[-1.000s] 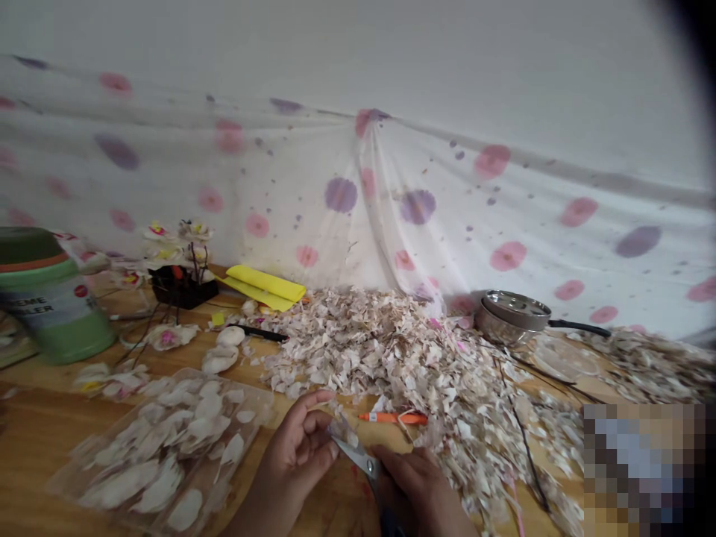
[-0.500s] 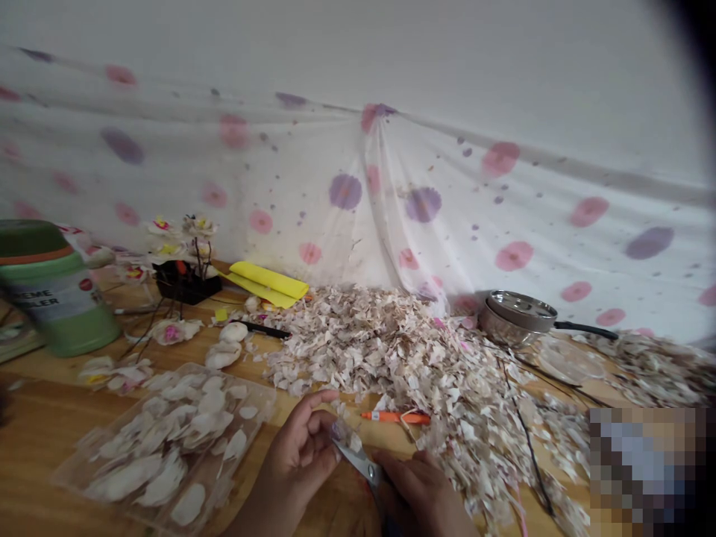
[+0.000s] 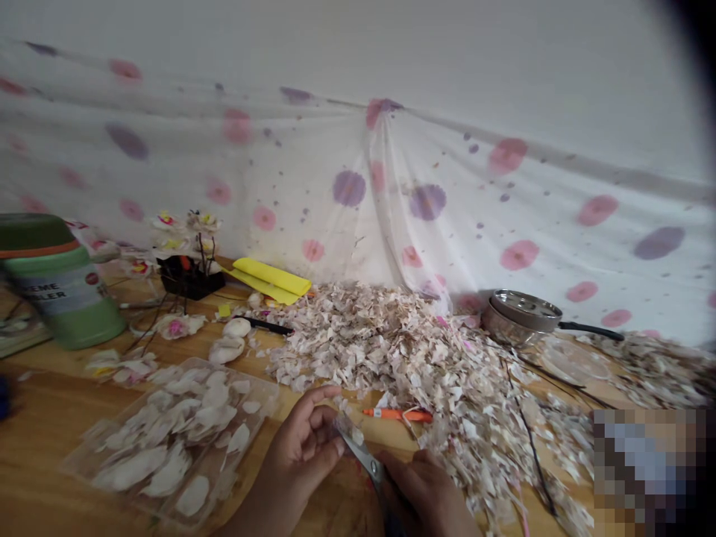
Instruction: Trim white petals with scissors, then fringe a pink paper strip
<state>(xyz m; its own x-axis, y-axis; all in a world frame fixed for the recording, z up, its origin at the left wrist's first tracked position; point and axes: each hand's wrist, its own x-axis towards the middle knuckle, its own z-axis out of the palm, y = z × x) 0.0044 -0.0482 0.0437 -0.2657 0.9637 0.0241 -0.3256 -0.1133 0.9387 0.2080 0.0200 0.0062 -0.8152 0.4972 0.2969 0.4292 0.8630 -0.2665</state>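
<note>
My right hand is closed around the handles of a pair of scissors, whose blades point up and left. At their tips my left hand pinches a small pale, papery piece, with the blades lying against it. A clear plastic tray to the left holds many whitish petal-like pieces. Beyond my hands spreads a big heap of pale scraps. An orange pen lies at the heap's near edge.
A green jar stands at the far left, beside artificial flowers in a black holder. Yellow sheet and a black marker lie behind. At the right are a metal pan and dark twigs.
The camera view has shifted slightly. The blades show a little more openly beside the pale piece; both hands stay in nearly the same place and keep their grips.
</note>
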